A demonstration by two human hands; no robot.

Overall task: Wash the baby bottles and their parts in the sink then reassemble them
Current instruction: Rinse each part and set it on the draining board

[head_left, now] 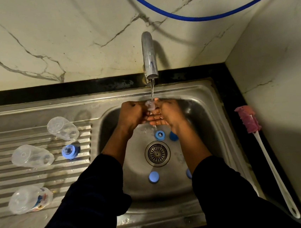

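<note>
- Marble-patterned wall (65,39) is noted behind and to the right, with a black counter strip (52,91) along its foot.
- Steel sink (189,89) is set into the counter. The ribbed drainboard (32,176) is on the left, and the basin on the right has a round drain (157,153).
- Both forearms are extended over the basin and covered by dark sleeves (91,193) to mid-forearm.
- Blue hose (201,18) is looped across the wall above.
- Bottle brush (266,156), with a pink head and white handle, is laid on the counter right of the sink.
- Tap (148,55) is running. A thin stream (152,89) is dropped onto the hands.
- Three clear bottles are laid on their sides on the drainboard: far bottle (63,128), middle bottle (31,156), and near bottle (30,199), which is printed.
- Left hand (133,115) is held over the far end of the basin. Its fingers are curled tight, and the small clear part (150,104) is pinched at the thumb side.
- Right hand (166,116) is pressed against the left. Its fingers are laid out straight beneath, and the thumb tip is set against the clear part.
- Blue ring (69,151) is stood on the drainboard just beside the middle bottle.
- Second blue ring (160,135) is seen in the basin beyond the drain, and a blue cap (154,177) on its near side.
- Two more blue pieces are half hidden by the right forearm, so their type cannot be told.
- The small clear part is held directly under the stream.
</note>
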